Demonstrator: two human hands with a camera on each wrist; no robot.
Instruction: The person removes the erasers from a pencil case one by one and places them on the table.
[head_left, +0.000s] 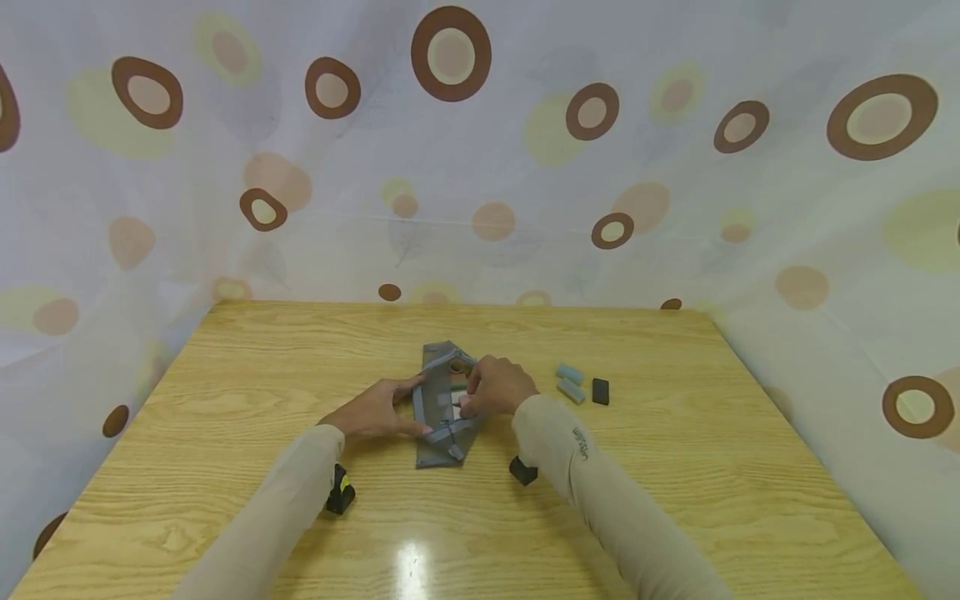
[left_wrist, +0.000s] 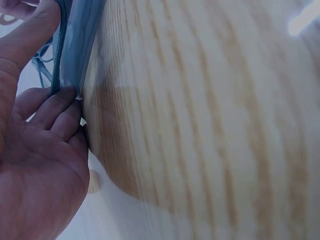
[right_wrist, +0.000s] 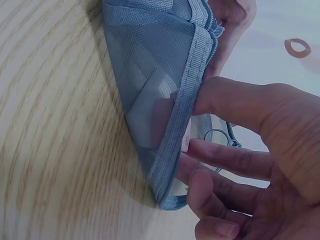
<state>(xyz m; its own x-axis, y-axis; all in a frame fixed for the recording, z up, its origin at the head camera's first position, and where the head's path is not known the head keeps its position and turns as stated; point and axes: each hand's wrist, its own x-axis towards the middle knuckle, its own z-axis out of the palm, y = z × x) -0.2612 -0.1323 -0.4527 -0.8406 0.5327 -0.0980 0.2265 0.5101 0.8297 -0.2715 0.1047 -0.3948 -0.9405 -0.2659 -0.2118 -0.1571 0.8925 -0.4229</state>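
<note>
A grey mesh zip pouch (head_left: 431, 404) lies mid-table with its zipped mouth spread open. My left hand (head_left: 378, 408) holds its left side, thumb near the front end and fingers toward the back; in the left wrist view the fingers curl at the zipper edge (left_wrist: 58, 60). My right hand (head_left: 497, 387) reaches into the mouth from the right. Its thumb goes behind the mesh edge and, with the index finger, pinches a small pale block (right_wrist: 186, 137) with print on it, partly hidden by the zipper band. Whitish and brown items show inside the pouch.
Right of the pouch lie two small blue-grey blocks (head_left: 570, 382) and a small black block (head_left: 601, 392). Black devices (head_left: 341, 492) sit at both wrists. A dotted curtain (head_left: 495, 167) hangs behind the wooden table (head_left: 660, 500) and along its sides.
</note>
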